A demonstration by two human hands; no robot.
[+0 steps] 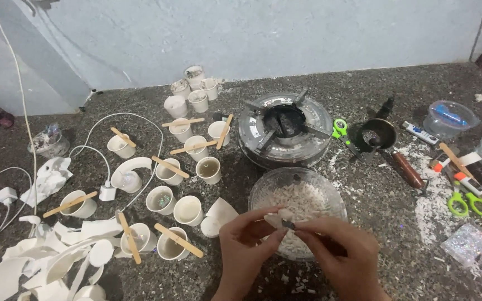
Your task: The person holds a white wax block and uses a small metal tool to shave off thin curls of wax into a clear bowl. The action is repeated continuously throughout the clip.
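Pale blue wall (263,33) behind dark speckled stone floor (375,83).

— What colours are showing on the speckled grey counter (375,83)?
— White cups (188,210) carrying tan sticks (178,240), white wax flakes (299,203) filling a clear bowl (260,189), green scissors (468,204) lying nearby.

Hands (291,245) over wax bowl (263,187)

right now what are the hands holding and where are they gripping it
Both hands, left and right, pinch a small dark piece by its ends at the fingertips, above the glass bowl of white flakes.
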